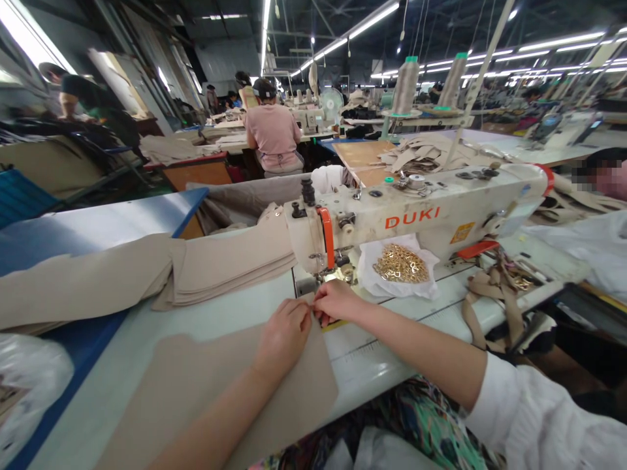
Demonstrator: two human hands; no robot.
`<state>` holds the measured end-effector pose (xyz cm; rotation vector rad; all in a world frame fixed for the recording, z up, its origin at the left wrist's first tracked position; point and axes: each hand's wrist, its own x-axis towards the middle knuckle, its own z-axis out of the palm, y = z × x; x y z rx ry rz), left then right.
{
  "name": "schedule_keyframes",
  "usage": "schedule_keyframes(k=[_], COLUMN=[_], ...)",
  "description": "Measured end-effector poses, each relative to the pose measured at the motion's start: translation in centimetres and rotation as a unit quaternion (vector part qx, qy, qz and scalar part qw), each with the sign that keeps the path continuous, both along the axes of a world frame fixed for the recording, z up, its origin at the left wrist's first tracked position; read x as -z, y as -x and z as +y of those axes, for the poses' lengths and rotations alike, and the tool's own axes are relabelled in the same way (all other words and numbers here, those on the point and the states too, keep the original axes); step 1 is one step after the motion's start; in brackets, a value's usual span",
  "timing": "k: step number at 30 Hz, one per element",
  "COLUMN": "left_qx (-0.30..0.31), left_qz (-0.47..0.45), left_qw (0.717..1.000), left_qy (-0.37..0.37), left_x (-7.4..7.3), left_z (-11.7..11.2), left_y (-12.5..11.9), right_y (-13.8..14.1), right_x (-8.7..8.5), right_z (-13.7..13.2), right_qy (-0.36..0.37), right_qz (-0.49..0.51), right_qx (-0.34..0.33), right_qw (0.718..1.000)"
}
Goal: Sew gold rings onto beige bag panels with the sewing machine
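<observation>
White sleeve [529,411] at four o'clock, left hand [287,333] and right hand [337,301] pinch a seemingly unfinished beige fabric panel [210,372], stacked panels [230,264] at nine o'clock perhaps remaining.

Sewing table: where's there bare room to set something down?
Bare: tabletop between stacked panels and flat panel, and around the ruler marks below the right forearm. Crowded: under the machine head, where left hand and right hand work, and around the gold pieces.

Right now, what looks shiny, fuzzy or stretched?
Head view: glare whitens the blue table at left; a ceiling light glows bright against the dark roof; the far-left person looks fuzzy and stretched; orange DUKI letters on the sewing machine read clearly.
</observation>
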<state>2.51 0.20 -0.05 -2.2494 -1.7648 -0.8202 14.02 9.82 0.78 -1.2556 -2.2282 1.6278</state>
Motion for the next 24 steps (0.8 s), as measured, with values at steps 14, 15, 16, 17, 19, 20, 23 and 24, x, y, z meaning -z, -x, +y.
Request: schedule_keyframes(k=[14,15,16,17,19,20,23,24], left_qx=[0.019,0.023,0.025,0.027,0.030,0.031,0.030,0.030], left_qz=[-0.003,-0.006,-0.009,-0.012,-0.015,-0.015,-0.011,-0.009], left_qw=[1.000,1.000,1.000,0.999,0.999,0.999,0.999,0.999], left_qy=[0.022,0.019,0.016,0.014,0.014,0.015,0.020,0.023], left_x=[0.1,0.1,0.0,0.0,0.0,0.0,-0.1,-0.1], left_z=[0.2,0.2,0.3,0.3,0.4,0.4,0.4,0.4], left_y=[0.5,0.6,0.6,0.6,0.7,0.7,0.7,0.7], right_y=[-7.3,-7.7,-7.8,-7.9,-7.4,-7.0,-5.7,-5.4], right_x=[-0.2,-0.3,-0.4,-0.4,-0.4,-0.2,0.5,0.8], right_z=[-2.1,-2.3,-2.4,-2.5,-2.6,-2.6,-2.7,-2.7], right_qy=[-0.491,-0.525,-0.544,-0.555,-0.569,-0.571,-0.571,-0.572], right_qz=[0.035,0.032,0.028,0.023,0.022,0.028,0.056,0.066], right_qx=[-0.272,-0.302,-0.319,-0.327,-0.321,-0.309,-0.252,-0.241], right_qw=[0.827,0.795,0.776,0.764,0.757,0.760,0.780,0.782])
